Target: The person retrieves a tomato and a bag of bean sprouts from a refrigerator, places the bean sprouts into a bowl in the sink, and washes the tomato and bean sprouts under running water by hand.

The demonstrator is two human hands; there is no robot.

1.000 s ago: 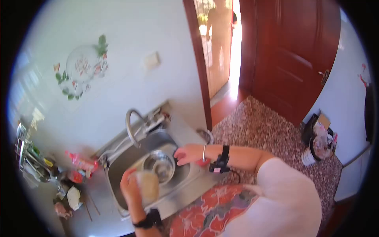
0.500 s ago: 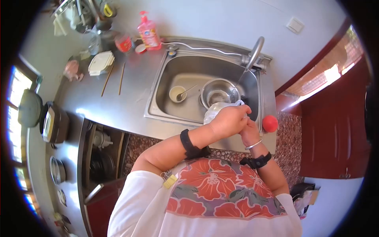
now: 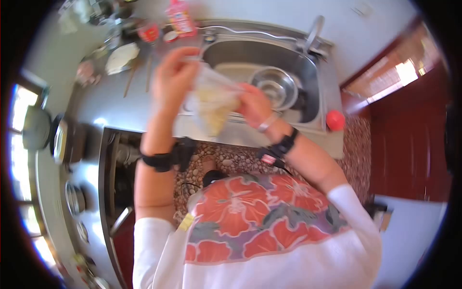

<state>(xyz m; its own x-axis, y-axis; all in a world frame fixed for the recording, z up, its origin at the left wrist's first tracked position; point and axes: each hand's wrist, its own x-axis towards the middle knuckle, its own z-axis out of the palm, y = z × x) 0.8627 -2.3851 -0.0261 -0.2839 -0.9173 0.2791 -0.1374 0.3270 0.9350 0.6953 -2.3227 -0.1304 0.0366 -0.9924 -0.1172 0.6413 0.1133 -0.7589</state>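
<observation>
A clear plastic bag (image 3: pixel 214 98) with pale yellow pieces in it hangs in front of the sink, blurred by motion. My left hand (image 3: pixel 175 79) is raised over the counter and grips the bag's upper left side. On its right side, my right hand (image 3: pixel 256 105) is closed on the plastic. Behind my right hand a steel bowl (image 3: pixel 274 88) stands in the steel sink (image 3: pixel 231 48). The pieces in the bag are too smeared to name.
A tap (image 3: pixel 314 36) rises at the sink's back right. A red ball-like thing (image 3: pixel 335 120) sits at the counter's right edge. Chopsticks (image 3: pixel 130 79), a white container (image 3: pixel 122 59) and a pink pump bottle (image 3: pixel 181 19) are on the left. A cupboard (image 3: pixel 118 168) stands open below.
My hands have come apart and moved left with the bag, lifting it in front of the sink. The cream cup with the spoon is now hidden. My view has shifted.
</observation>
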